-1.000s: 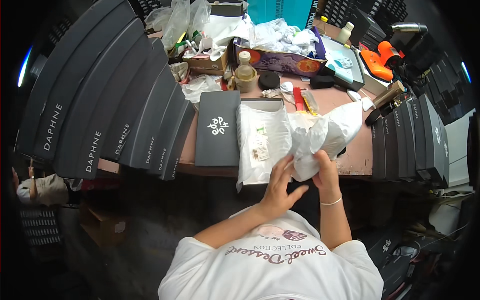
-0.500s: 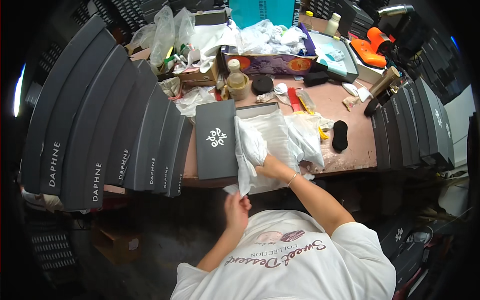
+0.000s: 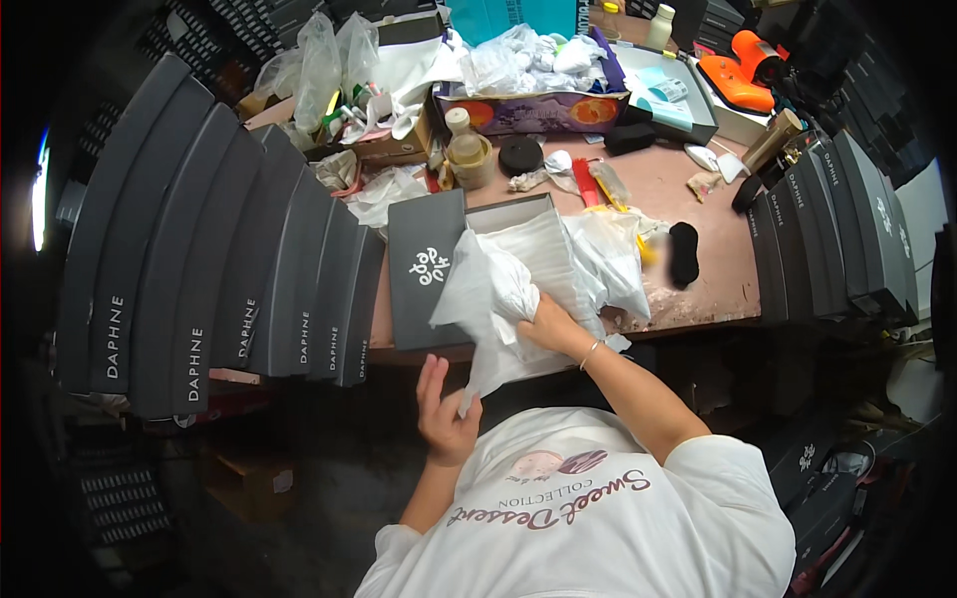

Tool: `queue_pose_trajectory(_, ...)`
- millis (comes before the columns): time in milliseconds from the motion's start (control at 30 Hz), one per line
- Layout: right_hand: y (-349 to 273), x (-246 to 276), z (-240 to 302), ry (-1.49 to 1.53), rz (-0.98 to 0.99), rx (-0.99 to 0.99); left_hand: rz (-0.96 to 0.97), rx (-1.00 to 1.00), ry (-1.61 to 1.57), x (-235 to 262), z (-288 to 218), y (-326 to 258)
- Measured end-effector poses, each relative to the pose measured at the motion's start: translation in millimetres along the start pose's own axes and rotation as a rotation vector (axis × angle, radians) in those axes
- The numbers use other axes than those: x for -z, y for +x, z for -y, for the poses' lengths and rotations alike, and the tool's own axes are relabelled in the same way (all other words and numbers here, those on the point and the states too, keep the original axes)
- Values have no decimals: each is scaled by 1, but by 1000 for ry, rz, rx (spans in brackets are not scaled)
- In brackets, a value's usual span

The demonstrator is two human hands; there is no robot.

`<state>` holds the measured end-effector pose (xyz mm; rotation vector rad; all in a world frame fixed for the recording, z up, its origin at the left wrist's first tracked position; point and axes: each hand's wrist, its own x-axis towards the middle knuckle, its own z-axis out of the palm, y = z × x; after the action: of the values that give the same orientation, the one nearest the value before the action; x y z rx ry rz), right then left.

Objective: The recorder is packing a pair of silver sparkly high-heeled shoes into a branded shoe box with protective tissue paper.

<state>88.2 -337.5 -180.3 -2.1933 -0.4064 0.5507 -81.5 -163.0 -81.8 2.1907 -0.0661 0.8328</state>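
An open dark grey shoe box (image 3: 508,212) lies at the table's front edge, lined with white tissue paper (image 3: 461,289). Its dark lid (image 3: 414,314) lies against the box's left side. My right hand (image 3: 554,329) reaches over the box with fingers closed on a white wrapped bundle (image 3: 513,289); what is inside the wrapping is hidden. Below the table edge, my left hand (image 3: 447,417) pinches a drawn-out corner of the tissue paper near the thumb, its other fingers raised. A white plastic bag (image 3: 608,264) sits right beside the box.
Dark shoe boxes stand in rows at left (image 3: 214,259) and right (image 3: 827,229). Behind are a purple carton (image 3: 533,113) of crumpled paper, a capped bottle (image 3: 459,125), a round black tin (image 3: 520,156) and an orange device (image 3: 736,85). A black oval object (image 3: 683,255) lies to the right.
The tissue sheet has swung out leftward over part of the lid. My left hand has shifted slightly left, its fingers now spread upward. My right hand stays on the bundle.
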Motion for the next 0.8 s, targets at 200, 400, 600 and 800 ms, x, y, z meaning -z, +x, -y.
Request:
queue_pose_trajectory(200, 5, -5, -8, 18, -17, 154, -368, 817, -633, -6, 21, -16)
queue_pose_trajectory(400, 7, -34, -15, -333, 76, 444, 473, 51, -312, -30, -22, 12)
queue_pose_trajectory(600, -16, -9, -9, 102, -216, 562, 398, 179, -34, -34, 21, 18)
queue_pose_trajectory(800, -35, -14, -3, -346, -482, 568, 800, -92, 34, -125, 43, 88)
